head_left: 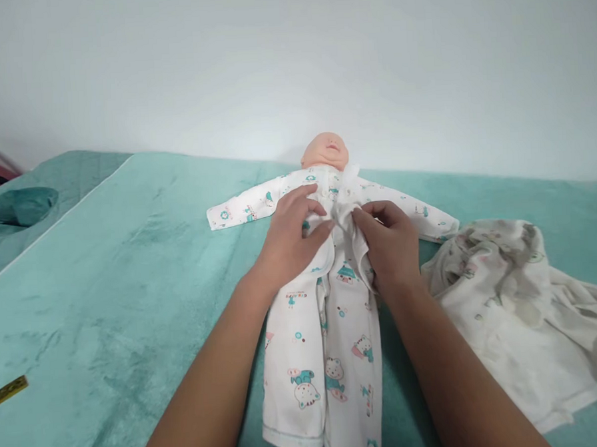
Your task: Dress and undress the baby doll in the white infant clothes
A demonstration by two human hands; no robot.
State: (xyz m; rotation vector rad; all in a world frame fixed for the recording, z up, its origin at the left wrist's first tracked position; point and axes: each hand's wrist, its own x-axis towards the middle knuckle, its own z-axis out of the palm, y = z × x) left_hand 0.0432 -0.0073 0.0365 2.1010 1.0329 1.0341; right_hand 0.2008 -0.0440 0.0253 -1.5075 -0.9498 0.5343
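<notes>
A baby doll lies on its back on a teal bed cover, head toward the wall. It wears a white romper printed with small teal and pink animals, sleeves spread to both sides. My left hand rests on the doll's chest, fingers pinching the left edge of the romper's front opening. My right hand is closed on the right edge of that opening, bunching the white cloth. Both hands meet at the doll's chest.
A crumpled white printed garment lies to the right of the doll. A yellow strip sits at the left edge. A second teal mattress with a folded teal cloth is at far left. A white wall runs behind.
</notes>
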